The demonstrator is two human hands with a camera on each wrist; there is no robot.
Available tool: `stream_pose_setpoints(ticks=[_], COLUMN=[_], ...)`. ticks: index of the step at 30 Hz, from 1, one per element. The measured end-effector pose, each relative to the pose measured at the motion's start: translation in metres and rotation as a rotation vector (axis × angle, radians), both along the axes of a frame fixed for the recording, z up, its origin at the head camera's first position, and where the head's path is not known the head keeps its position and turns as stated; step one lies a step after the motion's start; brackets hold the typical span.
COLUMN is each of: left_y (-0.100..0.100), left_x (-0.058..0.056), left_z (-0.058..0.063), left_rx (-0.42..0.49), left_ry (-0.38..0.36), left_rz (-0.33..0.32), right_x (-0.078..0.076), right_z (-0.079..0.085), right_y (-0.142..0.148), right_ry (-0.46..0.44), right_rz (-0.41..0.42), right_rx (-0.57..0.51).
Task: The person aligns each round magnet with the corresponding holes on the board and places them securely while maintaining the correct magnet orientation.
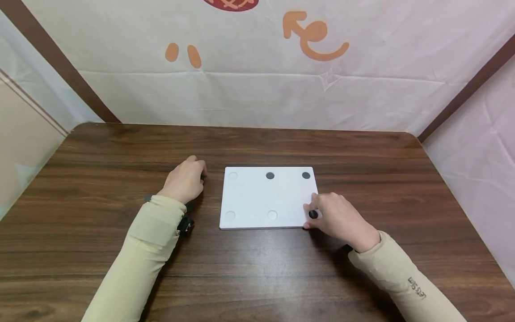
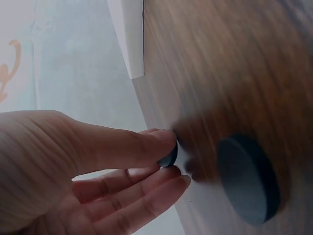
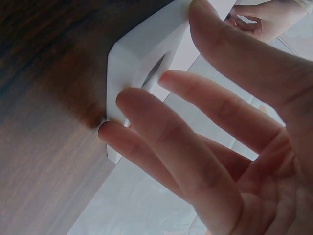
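My left hand (image 1: 183, 179) is left of the white board (image 1: 249, 197), just above the table. Thumb and fingertips pinch a small black disc (image 2: 168, 157). Another black disc (image 2: 248, 178) is close by in the left wrist view. My right hand (image 1: 342, 219) rests on the board's near right corner, its spread fingers (image 3: 161, 132) touching the surface and edge around a black disc (image 1: 313, 214) in a recess. Two more black discs fill the far middle recess (image 1: 270, 175) and the far right one (image 1: 306, 175). Three round recesses are bare: far left (image 1: 233, 176), near left (image 1: 230, 216), near middle (image 1: 272, 215).
The board lies flat on a dark wood-grain table (image 1: 257, 273). A pale printed cloth (image 1: 257, 98) hangs behind the table's far edge, and more cloth stands at both sides. Black straps and a small device (image 1: 185, 225) sit at my left wrist.
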State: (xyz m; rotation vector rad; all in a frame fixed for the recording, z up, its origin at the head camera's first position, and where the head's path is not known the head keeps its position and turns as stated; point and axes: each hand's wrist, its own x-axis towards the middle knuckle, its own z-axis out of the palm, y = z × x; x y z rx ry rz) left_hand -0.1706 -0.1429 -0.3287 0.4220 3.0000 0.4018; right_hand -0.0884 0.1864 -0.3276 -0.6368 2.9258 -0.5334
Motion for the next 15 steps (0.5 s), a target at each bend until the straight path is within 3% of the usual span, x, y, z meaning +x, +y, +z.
stream_pose_setpoints(ticks=[15], left_y=[0.0043], left_x=[-0.0019], left_z=[0.0002], left_rx=[-0.001], left_ry=[-0.059], left_rz=[0.014], right_x=[-0.0020], right_z=[-0.0026], right_y=[0.0003], right_ry=[0.026], right_rz=[0.014], right_rx=[0.005])
